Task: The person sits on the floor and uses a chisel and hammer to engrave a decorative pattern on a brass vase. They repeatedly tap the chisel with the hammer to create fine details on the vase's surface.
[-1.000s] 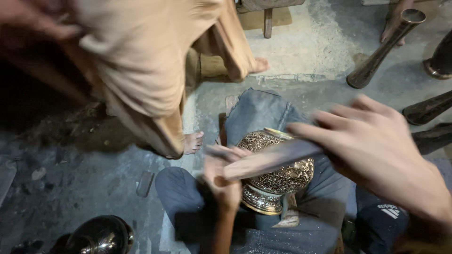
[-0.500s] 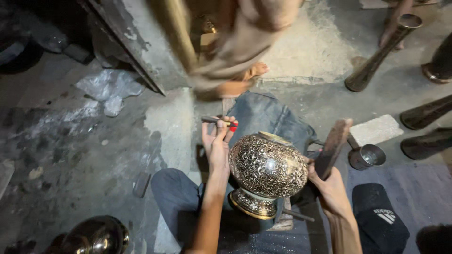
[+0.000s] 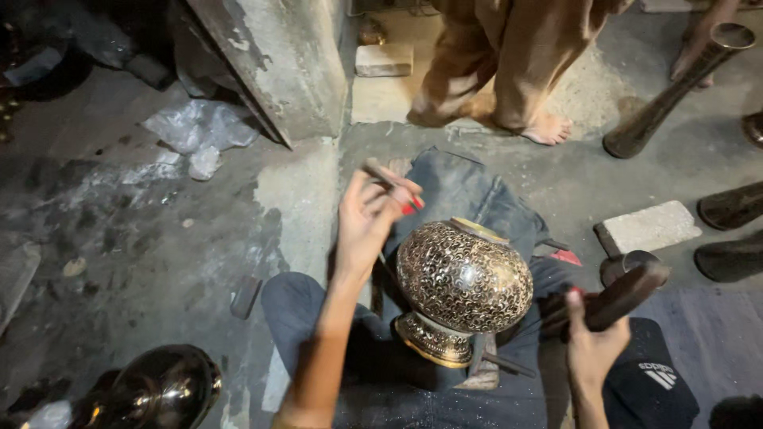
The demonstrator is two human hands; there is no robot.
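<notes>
Vase (image 3: pixel 463 280), round, shiny metal, sits tipped on my lap; it looks heavy and slippery, so grab its foot. At ten o'clock my left hand (image 3: pixel 369 218) pinches a thin tool (image 3: pixel 389 181); at three o'clock my right hand (image 3: pixel 592 345) grips a dark mallet (image 3: pixel 628 290).

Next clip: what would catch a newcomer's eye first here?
The round, densely engraved metal vase lying tilted in the person's lap, gleaming at centre. Around it, the left hand is raised with a thin tool pinched in its fingers, while the right hand grips a dark mallet. Another person's bare feet stand just beyond.
</notes>
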